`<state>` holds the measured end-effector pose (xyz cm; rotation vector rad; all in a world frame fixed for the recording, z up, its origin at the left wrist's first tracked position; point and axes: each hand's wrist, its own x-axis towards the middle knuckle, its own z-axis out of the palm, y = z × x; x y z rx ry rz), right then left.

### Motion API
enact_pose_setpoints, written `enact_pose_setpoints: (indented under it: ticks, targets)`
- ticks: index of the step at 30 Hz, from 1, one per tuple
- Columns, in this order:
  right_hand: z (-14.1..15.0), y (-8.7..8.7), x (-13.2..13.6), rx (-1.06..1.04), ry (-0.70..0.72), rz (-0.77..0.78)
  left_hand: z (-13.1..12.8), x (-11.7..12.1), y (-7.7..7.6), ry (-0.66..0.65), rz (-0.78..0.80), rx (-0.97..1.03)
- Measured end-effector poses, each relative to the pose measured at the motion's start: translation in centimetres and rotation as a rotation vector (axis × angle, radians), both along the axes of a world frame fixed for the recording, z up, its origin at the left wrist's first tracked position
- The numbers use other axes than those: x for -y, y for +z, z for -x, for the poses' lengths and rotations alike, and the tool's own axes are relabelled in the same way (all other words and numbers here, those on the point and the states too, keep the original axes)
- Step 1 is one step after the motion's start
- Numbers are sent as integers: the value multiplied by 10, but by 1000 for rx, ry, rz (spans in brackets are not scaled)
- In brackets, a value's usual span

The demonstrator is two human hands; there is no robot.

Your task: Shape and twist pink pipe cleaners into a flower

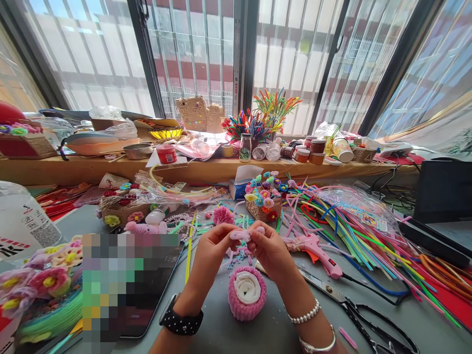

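Observation:
Both hands meet at the middle of the head view, above the table. My left hand [220, 239] pinches one end of a pale pink fuzzy pipe cleaner piece [241, 235], which looks bent or coiled. My right hand [263, 242] grips its other end between thumb and fingers. Just below the hands stands a round pink pipe-cleaner pot [248, 305] with a white roll inside it. Pink glue gun [320, 253] and black-handled scissors [346, 300] lie beside my right forearm. Small cut bits of pipe cleaner are scattered beneath my fingers.
A black tablet [147, 300] lies left of my left arm. Farther back are a basket of fuzzy flowers [263, 201] and a heap of coloured pipe cleaners [350, 221]. Jars, bowls and craft items crowd the windowsill [206, 171]. A laptop [442, 196] stands at the right.

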<state>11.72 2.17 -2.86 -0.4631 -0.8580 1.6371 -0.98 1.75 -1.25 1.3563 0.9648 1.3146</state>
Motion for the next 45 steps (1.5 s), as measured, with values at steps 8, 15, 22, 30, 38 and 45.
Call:
enact_pose_setpoints:
  ticks: [8,15,22,30,38,45]
  targets:
    - [8,-6,-5,-41,-244,114,-6,5,-6,292,-367,-426]
    - [10,-5,-5,-18,-282,76,-7,4,-5,198,-402,-486]
    - [8,-4,-2,57,-295,31,-6,7,0,79,-339,-436]
    - [-3,5,-1,408,-302,-139,0,0,-3,9,-140,-215]
    - [-16,8,-1,748,-319,-375,4,-3,-1,32,-51,-300]
    - [-8,6,1,948,-583,-604,1,-7,-6,4,78,-170]
